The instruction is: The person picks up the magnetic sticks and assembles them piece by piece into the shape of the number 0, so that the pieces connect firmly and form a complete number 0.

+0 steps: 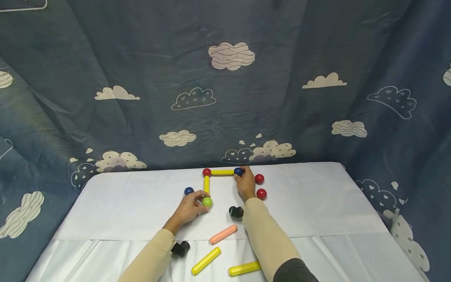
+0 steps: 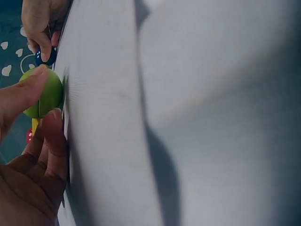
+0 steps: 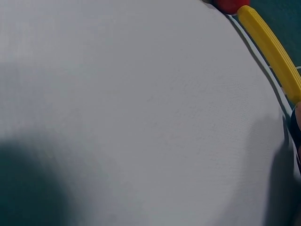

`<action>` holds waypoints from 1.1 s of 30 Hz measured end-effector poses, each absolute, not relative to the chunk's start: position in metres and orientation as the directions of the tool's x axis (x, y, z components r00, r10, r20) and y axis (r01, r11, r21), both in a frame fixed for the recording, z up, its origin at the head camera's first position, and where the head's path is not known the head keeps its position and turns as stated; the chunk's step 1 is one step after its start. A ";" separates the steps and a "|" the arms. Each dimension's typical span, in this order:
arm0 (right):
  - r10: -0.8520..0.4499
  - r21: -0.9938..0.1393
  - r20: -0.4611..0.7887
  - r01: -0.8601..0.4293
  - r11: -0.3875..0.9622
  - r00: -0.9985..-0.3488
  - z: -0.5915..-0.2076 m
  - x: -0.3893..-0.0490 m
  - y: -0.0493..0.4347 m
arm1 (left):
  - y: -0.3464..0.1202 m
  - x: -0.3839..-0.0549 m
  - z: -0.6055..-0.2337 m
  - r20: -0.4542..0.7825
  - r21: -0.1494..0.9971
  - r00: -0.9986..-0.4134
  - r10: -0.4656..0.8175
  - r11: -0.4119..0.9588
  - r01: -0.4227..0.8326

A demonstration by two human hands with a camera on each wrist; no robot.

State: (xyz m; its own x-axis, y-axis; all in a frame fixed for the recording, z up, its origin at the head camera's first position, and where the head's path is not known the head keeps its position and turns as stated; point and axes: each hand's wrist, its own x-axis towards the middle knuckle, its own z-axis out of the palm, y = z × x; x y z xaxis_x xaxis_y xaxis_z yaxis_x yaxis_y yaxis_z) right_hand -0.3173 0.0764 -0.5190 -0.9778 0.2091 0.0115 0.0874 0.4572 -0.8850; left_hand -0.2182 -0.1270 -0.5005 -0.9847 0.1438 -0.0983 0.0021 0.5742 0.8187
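Note:
My left hand (image 1: 189,208) holds a green ball (image 1: 207,202) between thumb and fingers, at the near end of a yellow rod (image 1: 206,185). That rod runs back to a red ball (image 1: 206,172). From the red ball a second yellow rod (image 1: 222,172) extends rightward to a blue ball (image 1: 238,171), which my right hand (image 1: 246,184) pinches. In the left wrist view the thumb lies over the green ball (image 2: 51,96), with the fingers beneath. The right wrist view shows the second yellow rod (image 3: 270,52) meeting the blue ball at the frame's edge, mostly hidden by fingers.
Another blue ball (image 1: 188,190) lies beside my left hand. Two red balls, one farther back (image 1: 259,179) and one nearer (image 1: 261,194), sit right of my right hand. Toward me lie an orange-pink rod (image 1: 223,234) and two yellow rods (image 1: 206,261). A cloud-print curtain (image 1: 267,98) hangs behind the white table (image 1: 310,203).

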 end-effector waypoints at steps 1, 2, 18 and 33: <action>0.211 -0.882 0.015 0.087 0.463 -0.977 -0.519 -0.318 0.077 | -0.127 -0.219 -0.500 -0.094 0.818 -0.985 0.143 0.575 0.006; 0.211 -0.879 0.019 0.084 0.469 -0.977 -0.519 -0.318 0.077 | -0.127 -0.219 -0.500 -0.087 0.816 -0.986 0.143 0.577 0.012; 0.205 -0.866 0.013 0.091 0.491 -0.979 -0.518 -0.315 0.077 | -0.124 -0.218 -0.499 -0.061 0.796 -0.991 0.120 0.605 0.024; 0.199 -0.872 0.028 0.073 0.483 -0.980 -0.517 -0.315 0.078 | -0.124 -0.219 -0.501 -0.021 0.770 -0.988 0.155 0.632 0.083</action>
